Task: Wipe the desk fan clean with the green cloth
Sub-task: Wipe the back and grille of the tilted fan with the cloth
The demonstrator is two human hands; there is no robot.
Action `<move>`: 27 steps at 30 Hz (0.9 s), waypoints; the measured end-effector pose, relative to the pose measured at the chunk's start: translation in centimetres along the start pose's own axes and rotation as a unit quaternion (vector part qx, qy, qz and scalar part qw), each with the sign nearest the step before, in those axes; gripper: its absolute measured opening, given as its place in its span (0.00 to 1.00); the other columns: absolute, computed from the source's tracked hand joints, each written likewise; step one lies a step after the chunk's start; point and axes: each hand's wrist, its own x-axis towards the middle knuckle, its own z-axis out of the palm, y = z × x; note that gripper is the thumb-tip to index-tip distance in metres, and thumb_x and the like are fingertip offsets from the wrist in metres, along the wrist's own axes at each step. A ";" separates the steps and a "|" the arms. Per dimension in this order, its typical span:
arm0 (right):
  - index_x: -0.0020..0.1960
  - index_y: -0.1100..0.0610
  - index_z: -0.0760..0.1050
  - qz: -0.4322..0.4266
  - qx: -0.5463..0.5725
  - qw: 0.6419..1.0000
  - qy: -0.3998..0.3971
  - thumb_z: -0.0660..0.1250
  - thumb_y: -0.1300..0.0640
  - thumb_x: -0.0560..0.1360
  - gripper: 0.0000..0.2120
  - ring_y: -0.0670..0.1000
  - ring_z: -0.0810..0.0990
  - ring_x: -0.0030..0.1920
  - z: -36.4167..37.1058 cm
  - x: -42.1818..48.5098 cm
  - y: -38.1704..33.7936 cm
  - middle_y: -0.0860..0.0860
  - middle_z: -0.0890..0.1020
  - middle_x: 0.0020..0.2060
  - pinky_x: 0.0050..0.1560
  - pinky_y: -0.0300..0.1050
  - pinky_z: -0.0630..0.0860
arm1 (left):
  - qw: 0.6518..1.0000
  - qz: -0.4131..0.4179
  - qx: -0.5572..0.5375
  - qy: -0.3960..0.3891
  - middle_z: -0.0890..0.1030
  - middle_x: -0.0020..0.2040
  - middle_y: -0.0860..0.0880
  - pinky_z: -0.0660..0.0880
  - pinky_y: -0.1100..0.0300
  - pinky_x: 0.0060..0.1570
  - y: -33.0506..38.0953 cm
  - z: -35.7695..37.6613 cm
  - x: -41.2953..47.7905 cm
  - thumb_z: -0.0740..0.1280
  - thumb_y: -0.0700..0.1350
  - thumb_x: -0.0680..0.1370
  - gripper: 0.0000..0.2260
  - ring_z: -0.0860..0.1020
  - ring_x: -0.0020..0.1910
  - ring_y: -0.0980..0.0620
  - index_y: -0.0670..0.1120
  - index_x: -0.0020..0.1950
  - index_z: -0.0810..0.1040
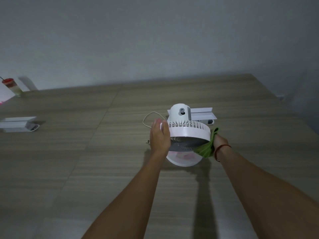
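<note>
A white desk fan (188,131) stands mid-table on its round base (183,158), head tilted down toward me, its cord (148,118) looping off to the left. My left hand (159,137) lies against the left rim of the fan head, fingers straight, thumb over the rim. My right hand (220,141), a red string on its wrist, holds the green cloth (206,147) against the fan's right rim and lower front grille. The cloth hides most of that hand's fingers.
The wooden table (86,152) ends at a grey wall. White channel pieces (203,114) lie just behind the fan. Another white channel piece (17,124) lies at the left edge. A cup with a red lid (12,87) stands at the far left corner.
</note>
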 end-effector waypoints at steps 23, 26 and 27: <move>0.64 0.60 0.71 -0.407 -0.353 0.842 -0.023 0.61 0.40 0.71 0.31 0.59 0.70 0.66 2.9 -9.5 -0.5 0.58 0.75 0.63 0.67 0.55 0.68 | 0.997 0.001 0.045 0.056 0.77 0.53 0.45 0.74 0.54 0.54 3.4 -1.7 -3.4 0.71 0.54 0.73 0.18 0.76 0.51 0.48 0.42 0.56 0.77; 0.57 0.59 0.77 -0.395 -0.356 0.844 0.074 0.65 0.47 0.74 0.18 0.58 0.72 0.59 2.5 -9.9 0.1 0.58 0.76 0.55 0.60 0.51 0.69 | 0.996 -0.058 0.019 0.062 0.79 0.51 0.43 0.73 0.54 0.51 3.4 -1.8 -3.9 0.71 0.54 0.73 0.18 0.76 0.51 0.45 0.40 0.52 0.77; 0.54 0.59 0.78 -0.391 -0.350 0.847 0.088 0.65 0.48 0.74 0.16 0.58 0.73 0.57 2.5 -10.1 0.2 0.58 0.77 0.52 0.58 0.51 0.70 | 0.996 -0.056 0.023 0.058 0.80 0.50 0.41 0.73 0.54 0.50 3.4 -1.8 -3.8 0.71 0.54 0.74 0.18 0.77 0.51 0.43 0.39 0.50 0.78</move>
